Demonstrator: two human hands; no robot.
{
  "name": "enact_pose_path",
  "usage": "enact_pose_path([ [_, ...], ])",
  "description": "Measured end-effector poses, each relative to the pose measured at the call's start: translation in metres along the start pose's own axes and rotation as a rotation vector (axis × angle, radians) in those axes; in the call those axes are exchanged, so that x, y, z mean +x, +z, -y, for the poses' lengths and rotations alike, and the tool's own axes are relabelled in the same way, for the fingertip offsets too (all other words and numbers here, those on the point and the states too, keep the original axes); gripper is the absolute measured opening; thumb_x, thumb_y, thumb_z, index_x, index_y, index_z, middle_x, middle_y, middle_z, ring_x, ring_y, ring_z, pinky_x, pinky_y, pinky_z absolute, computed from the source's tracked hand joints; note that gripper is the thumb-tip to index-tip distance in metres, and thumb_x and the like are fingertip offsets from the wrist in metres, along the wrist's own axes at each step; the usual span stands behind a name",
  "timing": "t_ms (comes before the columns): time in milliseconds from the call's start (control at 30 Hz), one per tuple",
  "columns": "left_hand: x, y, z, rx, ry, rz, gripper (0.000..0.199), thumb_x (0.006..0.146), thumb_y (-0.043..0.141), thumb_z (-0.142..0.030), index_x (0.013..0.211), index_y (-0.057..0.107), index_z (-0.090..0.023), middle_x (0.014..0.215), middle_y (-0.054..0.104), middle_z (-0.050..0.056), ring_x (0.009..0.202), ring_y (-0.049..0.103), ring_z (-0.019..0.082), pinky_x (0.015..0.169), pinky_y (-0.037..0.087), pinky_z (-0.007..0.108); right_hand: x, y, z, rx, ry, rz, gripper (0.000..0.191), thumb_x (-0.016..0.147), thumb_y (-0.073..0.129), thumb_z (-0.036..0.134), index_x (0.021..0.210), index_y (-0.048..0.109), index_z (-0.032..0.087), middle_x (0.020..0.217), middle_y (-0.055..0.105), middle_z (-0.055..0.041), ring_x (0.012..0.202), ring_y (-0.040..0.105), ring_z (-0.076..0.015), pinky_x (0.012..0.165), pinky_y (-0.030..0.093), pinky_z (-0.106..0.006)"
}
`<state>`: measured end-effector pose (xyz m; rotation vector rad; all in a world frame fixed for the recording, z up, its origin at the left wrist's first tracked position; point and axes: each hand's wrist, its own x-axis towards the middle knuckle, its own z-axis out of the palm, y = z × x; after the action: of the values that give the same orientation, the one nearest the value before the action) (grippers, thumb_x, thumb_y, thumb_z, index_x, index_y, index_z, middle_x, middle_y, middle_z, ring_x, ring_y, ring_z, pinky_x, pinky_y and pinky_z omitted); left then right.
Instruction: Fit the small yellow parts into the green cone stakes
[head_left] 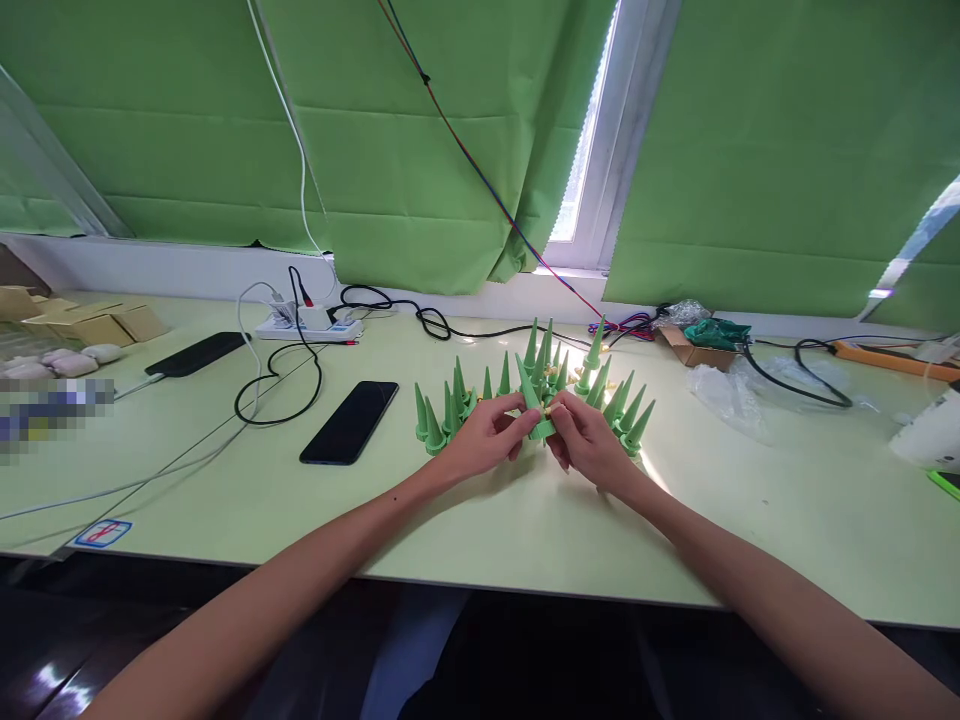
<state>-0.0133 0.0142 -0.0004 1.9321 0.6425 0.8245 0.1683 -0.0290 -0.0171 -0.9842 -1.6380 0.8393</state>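
Note:
Between my two hands, just above the table, is a green cone-shaped piece (528, 384) with a wider round base, its tip pointing up. My left hand (491, 432) pinches it from the left with thumb and fingers. At its base, my right hand (589, 440) has its fingers closed together; a small yellowish bit shows by the fingertips, too small to name. Many similar green cones (435, 428) stand upright on the table around and behind my hands, with small yellowish pieces among them. My hands hide part of the group.
A black phone (349, 422) lies left of the cones, and another dark phone (199, 354) is charging farther left. Behind them sits a white power strip (307, 325) with looping cables. To the right are a small cardboard box (697, 350) and clear plastic wrap (724, 400).

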Motion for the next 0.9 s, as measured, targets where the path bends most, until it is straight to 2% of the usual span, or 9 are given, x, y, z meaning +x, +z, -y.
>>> enact_pose_path([
  [200,0.002,0.000,0.002,0.118,0.111,-0.041,0.041,0.093,0.054,-0.047,0.070,0.036,-0.018,0.061,0.037,-0.005,0.051,0.040,0.007,0.046,0.030,0.021,-0.001,-0.001,0.000,-0.042,0.000,0.004,0.039,0.100,0.039,0.052,0.074,0.038,0.023,0.049,0.045,0.0076,0.038,0.044,-0.0095,0.041,0.034,-0.024],
  [367,0.003,0.001,0.006,0.212,0.246,-0.056,0.038,0.093,0.055,-0.041,0.069,0.039,-0.016,0.076,0.035,-0.002,0.058,0.036,0.006,0.048,0.030,0.020,0.001,-0.001,0.000,-0.087,-0.012,-0.005,0.043,0.100,0.038,0.053,0.070,0.037,0.023,0.047,0.044,0.0072,0.038,0.042,-0.0090,0.044,0.035,-0.024],
  [700,0.001,-0.001,0.009,0.431,0.450,-0.043,0.019,0.095,0.055,-0.030,0.083,0.058,-0.016,0.093,0.052,0.004,0.061,0.043,0.007,0.057,0.040,0.024,0.001,-0.001,0.005,-0.150,-0.002,-0.019,0.056,0.101,0.037,0.051,0.053,0.040,0.021,0.040,0.043,0.0044,0.038,0.040,-0.0089,0.047,0.036,-0.026],
  [900,0.002,-0.001,0.012,0.528,0.487,-0.076,0.017,0.097,0.051,-0.029,0.106,0.063,-0.020,0.105,0.056,0.006,0.059,0.047,0.006,0.061,0.045,0.026,0.001,0.002,0.002,-0.058,-0.011,-0.054,0.051,0.101,0.038,0.051,0.059,0.039,0.021,0.042,0.042,0.0059,0.036,0.040,-0.0085,0.043,0.035,-0.025],
])
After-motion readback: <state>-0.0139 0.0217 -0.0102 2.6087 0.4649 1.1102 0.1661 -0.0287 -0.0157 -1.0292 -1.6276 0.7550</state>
